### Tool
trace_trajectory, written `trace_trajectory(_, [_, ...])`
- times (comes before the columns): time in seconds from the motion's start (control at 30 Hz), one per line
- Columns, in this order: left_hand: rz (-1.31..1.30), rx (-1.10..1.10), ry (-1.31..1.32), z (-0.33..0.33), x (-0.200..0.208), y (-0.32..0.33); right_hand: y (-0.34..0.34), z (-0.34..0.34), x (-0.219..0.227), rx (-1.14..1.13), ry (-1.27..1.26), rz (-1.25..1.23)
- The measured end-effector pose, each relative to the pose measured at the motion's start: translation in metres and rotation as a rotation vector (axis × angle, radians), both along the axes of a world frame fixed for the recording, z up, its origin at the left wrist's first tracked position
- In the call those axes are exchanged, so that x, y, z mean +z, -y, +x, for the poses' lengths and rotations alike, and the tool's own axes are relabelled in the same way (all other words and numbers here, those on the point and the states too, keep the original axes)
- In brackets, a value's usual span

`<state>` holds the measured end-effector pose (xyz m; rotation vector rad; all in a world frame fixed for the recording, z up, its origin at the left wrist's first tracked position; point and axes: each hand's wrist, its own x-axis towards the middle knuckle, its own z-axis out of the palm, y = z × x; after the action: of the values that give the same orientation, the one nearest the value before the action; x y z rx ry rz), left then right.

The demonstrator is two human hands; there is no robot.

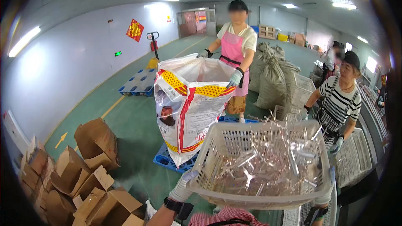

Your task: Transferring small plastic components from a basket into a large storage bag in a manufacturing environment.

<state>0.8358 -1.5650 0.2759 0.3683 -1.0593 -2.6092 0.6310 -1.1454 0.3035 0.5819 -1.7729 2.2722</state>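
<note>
A whitish plastic crate (247,199) with slotted walls is in front of me, tilted and held up between my hands. It is filled with a tangle of clear and silvery plastic-looking pieces (249,178), some rod-shaped, one three-armed. My left hand (183,187), in a pale striped glove, is closed on the crate's near left corner. On the near right side my right hand (325,199) grips the crate, its fingers mostly hidden. Beyond the crate, to the left, stands a large white woven bag (194,117) with red and yellow print. A co-worker in a pink apron (232,44) holds its mouth open.
The bag stands on a blue pallet (164,159). Open cardboard boxes (96,142) crowd the lower left. Another co-worker in a striped shirt (345,90) stands at the right beside stacked crates (354,159). Full sacks (271,81), another pallet (140,81) and a pallet jack (154,46) are farther back.
</note>
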Motion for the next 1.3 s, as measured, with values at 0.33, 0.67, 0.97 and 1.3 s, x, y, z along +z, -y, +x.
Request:
trace_trajectory(0.33, [-0.002, -0.073, -0.247, -0.186, 0.098, 0.207, 0.153, -0.191, 0.107, 0.223, 0.022, -0.11])
trace_trajectory(0.67, [0.095, -0.096, -0.358, -0.406, 0.12, 0.441, 0.34, -0.333, 0.228, 0.226, -0.372, 0.226])
trace_trajectory(0.97, [0.486, -0.007, -0.015, -0.509, -0.005, 0.513, 0.552, -0.461, 0.291, 0.144, -0.428, 0.791])
trace_trajectory(1.3, [0.836, 0.106, 0.076, -0.488, -0.084, 0.506, 0.811, -0.6, 0.267, 0.676, -0.816, 1.396])
